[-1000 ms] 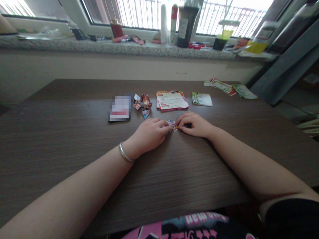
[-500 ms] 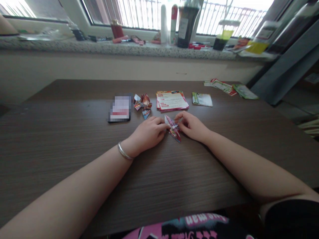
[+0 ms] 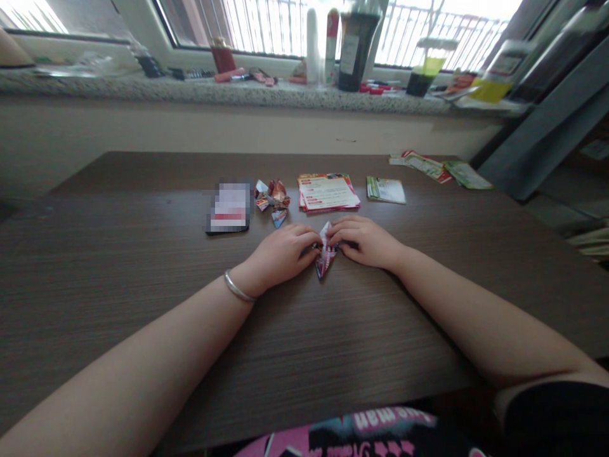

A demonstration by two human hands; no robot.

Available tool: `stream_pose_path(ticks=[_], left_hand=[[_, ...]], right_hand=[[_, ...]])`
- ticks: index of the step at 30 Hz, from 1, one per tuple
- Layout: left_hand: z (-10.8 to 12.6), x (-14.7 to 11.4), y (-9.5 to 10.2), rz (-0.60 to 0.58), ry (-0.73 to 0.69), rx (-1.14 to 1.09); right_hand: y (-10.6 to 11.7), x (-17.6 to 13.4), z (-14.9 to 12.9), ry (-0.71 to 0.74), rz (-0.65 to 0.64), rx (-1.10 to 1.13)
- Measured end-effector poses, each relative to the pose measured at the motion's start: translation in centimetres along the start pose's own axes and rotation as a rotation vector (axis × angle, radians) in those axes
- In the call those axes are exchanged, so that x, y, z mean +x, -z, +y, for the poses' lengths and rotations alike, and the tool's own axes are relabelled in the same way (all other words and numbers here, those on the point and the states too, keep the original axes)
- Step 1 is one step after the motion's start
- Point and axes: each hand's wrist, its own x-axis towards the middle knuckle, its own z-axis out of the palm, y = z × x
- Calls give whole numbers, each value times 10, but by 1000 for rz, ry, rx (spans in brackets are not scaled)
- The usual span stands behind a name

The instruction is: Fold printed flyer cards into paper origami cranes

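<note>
The grip of the left hand (image 3: pixel 285 257) and that of the right hand (image 3: pixel 368 241) are both nearly closed, with the fingertips pinching a folded paper (image 3: pixel 325 259) from its left and right sides. This paper is around the middle of the tabletop (image 3: pixel 295 355), one pointed end toward the near side. Farther, from left to right, lie a blurred flat object (image 3: pixel 229 208), a paper figure (image 3: pixel 277 195), a pile of printed sheets (image 3: pixel 328 192) and a smaller pile (image 3: pixel 387 190).

We cannot read the pixelated rectangle (image 3: pixel 229 206) left of centre; mid-frame, our right hand (image 3: pixel 366 241) partly hides the folded paper (image 3: pixel 324 263)
</note>
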Motion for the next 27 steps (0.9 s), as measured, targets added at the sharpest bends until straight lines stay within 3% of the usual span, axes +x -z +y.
stream_pose_path(ticks=[8,14,27], left_hand=[[6,-1,4,101,9,102],[8,-2,7,41,-68,311],[10,-1,6,6,-40,388]], right_hand=[[4,3,-14,-33,-98,-213],[5,5,-31,-77,-115,-443],[-1,4,-30,-1,-64,-409]])
